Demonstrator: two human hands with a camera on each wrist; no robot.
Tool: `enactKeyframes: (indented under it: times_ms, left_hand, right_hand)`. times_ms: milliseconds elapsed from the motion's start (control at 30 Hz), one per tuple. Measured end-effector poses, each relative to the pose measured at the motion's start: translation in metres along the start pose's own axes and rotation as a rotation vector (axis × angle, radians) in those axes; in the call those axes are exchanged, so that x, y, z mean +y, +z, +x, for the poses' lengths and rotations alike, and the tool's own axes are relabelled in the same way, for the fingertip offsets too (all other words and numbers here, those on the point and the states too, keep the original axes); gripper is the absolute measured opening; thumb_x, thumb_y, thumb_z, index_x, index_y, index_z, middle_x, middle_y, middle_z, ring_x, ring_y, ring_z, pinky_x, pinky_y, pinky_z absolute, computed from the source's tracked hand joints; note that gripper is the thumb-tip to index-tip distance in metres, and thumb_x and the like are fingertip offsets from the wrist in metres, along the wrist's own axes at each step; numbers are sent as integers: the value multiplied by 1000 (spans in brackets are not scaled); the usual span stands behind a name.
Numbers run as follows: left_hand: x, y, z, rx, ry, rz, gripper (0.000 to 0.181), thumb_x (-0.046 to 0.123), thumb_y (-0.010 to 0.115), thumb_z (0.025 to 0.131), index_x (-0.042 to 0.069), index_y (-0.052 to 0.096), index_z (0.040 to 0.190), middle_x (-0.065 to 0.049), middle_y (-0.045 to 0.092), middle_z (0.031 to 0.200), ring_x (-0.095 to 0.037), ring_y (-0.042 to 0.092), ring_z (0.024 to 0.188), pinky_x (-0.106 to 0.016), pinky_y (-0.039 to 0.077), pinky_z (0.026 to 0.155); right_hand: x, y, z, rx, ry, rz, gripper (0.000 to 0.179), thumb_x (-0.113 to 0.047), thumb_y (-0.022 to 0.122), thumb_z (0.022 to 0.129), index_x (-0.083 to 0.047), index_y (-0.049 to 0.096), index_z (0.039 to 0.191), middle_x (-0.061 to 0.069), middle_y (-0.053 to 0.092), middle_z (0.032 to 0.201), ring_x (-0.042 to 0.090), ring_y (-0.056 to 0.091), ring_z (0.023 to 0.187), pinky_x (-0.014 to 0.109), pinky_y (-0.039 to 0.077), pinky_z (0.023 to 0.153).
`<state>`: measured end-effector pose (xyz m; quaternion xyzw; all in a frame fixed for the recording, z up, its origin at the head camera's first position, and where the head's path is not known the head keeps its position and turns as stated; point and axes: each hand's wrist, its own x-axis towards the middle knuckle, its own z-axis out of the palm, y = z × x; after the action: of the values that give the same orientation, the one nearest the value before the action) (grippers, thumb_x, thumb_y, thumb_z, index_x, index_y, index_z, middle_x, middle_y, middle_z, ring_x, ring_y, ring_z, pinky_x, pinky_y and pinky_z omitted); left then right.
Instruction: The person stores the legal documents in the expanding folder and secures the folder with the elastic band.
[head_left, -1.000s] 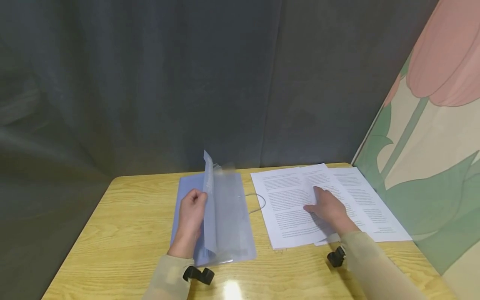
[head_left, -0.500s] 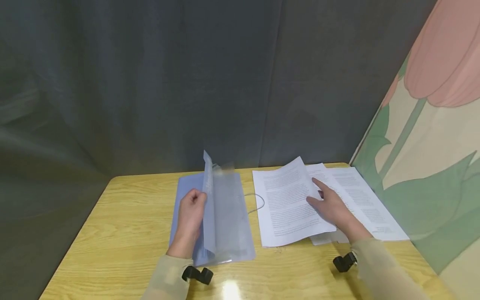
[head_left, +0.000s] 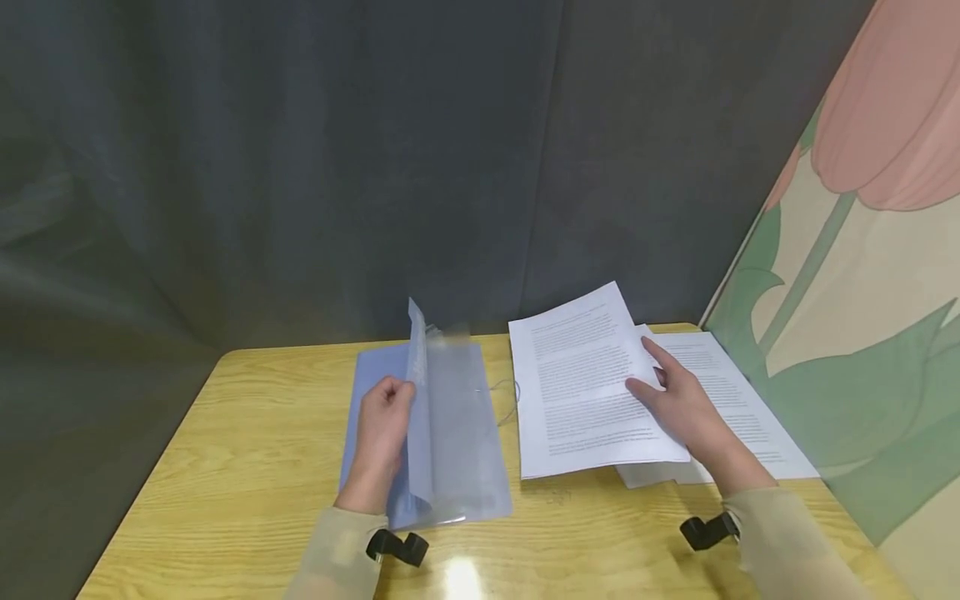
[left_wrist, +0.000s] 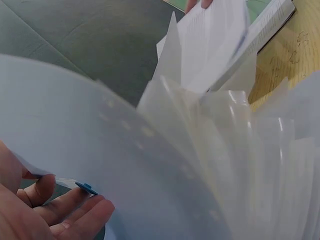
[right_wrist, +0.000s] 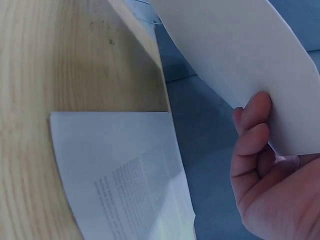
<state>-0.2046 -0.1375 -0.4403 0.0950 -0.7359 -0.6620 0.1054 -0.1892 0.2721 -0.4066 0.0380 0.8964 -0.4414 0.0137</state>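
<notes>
My left hand [head_left: 384, 433] grips the raised blue plastic cover of an expanding file folder [head_left: 465, 433] lying on the table. In the left wrist view, several clear pockets [left_wrist: 220, 150] fan out beside the bent cover [left_wrist: 100, 145], and a small blue button [left_wrist: 86, 188] shows by my fingers. My right hand [head_left: 678, 404] pinches the right edge of some printed sheets [head_left: 581, 392], thumb on top and fingers underneath. These sheets are raised and tilted, just right of the folder. From the right wrist, their blank underside [right_wrist: 240, 65] shows above my curled fingers.
More printed paper [head_left: 738, 400] lies on the wooden table [head_left: 247, 450] at the right, partly under my right hand. A thin elastic cord [head_left: 510, 404] loops from the folder's right side. A dark curtain [head_left: 360, 167] hangs behind, and a flower-patterned wall covering [head_left: 862, 333] borders the right.
My right hand has taken hold of the left printed sheets and lifted them off the table, their far edge rising. It has shifted slightly right. My left hand keeps holding the cover in place.
</notes>
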Motion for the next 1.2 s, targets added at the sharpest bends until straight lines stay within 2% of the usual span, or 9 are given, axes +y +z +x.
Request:
enactKeyframes:
  times_ms: [133,267,500,800,1033,1200]
  left_hand:
    - [-1,3,0,10,4,8,18,11,58,98,9,58,80,3,40,68,-19,41,66,-33,35,60]
    - [-1,7,-1,18,43,24,18,9,59,98,8,59,80,2,42,68,-18,43,66,-32,35,59]
    - [0,8,-3,-13,76,69,18,11,60,101,5,64,84,0,48,73,-20,47,73,-32,39,64]
    - [1,9,-6,-19,84,96,17,14,64,101,4,70,88,2,56,73,-19,53,74,-34,44,67]
    - [0,11,-6,-32,95,109,17,13,65,101,2,73,90,0,60,73,-18,55,72,-33,46,66]
    - [2,14,-6,-34,86,133,19,15,65,102,3,73,90,-2,64,78,-19,57,73,-33,47,68]
  right_hand:
    - [-6,-1,-3,7,-6,21,83,-35,60,114,-23,8,178,34,39,168,45,68,128,38,60,89]
    - [-12,-1,-4,13,-17,58,84,-36,61,113,-24,9,178,34,41,167,40,71,122,32,59,84]
    - [-25,8,-6,-14,-22,146,84,-32,64,112,-26,13,178,32,47,162,29,75,108,32,61,79]
    - [-46,39,-1,-95,-24,265,81,-25,65,112,-26,18,178,26,60,153,27,79,100,36,63,78]
    - [-58,64,6,-123,-32,279,79,-25,66,111,-23,23,177,23,61,152,26,77,104,36,62,82]
    - [-63,78,15,-120,-57,252,78,-24,66,111,-21,25,177,21,62,152,26,76,105,38,62,87]
